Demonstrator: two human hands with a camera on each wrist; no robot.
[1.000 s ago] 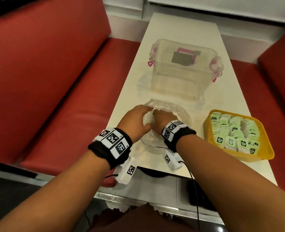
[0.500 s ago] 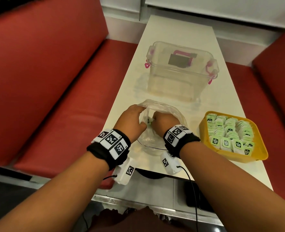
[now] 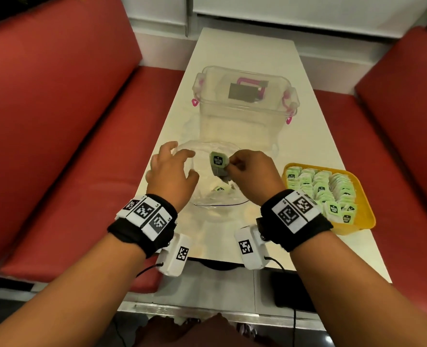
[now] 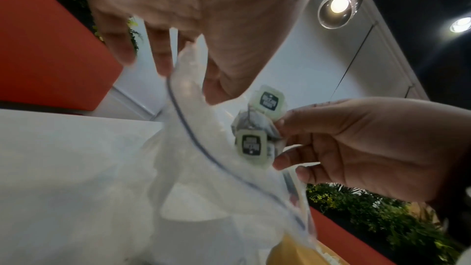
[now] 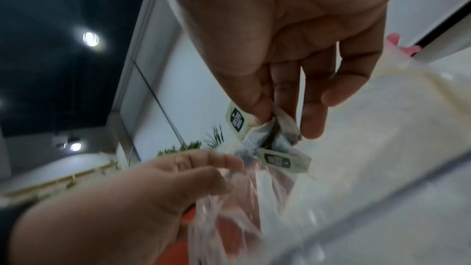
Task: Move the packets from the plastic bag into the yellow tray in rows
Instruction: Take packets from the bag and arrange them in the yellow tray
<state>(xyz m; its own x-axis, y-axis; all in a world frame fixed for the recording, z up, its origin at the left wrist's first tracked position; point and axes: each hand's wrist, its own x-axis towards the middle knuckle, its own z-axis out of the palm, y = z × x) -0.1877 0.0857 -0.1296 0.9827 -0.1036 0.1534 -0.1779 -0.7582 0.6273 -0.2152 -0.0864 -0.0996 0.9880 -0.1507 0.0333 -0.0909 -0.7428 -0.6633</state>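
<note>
Over the white table point(image 3: 245, 58), the right hand point(image 3: 253, 171) has lifted pinched packets point(image 3: 218, 166) clear of the plastic bag point(image 3: 207, 196), whose rim the left hand point(image 3: 169, 171) pinches, so they look ready for the yellow tray point(image 3: 362, 219) beside the bag.

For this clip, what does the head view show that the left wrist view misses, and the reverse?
Only the head view shows the clear lidded box, the rows already standing in the yellow tray, and one packet left in the plastic bag. Only the left wrist view shows two green labels in the bunch and ceiling lamps. Both show the right hand pinching packets above the bag's mouth, with the left hand at its rim.
</note>
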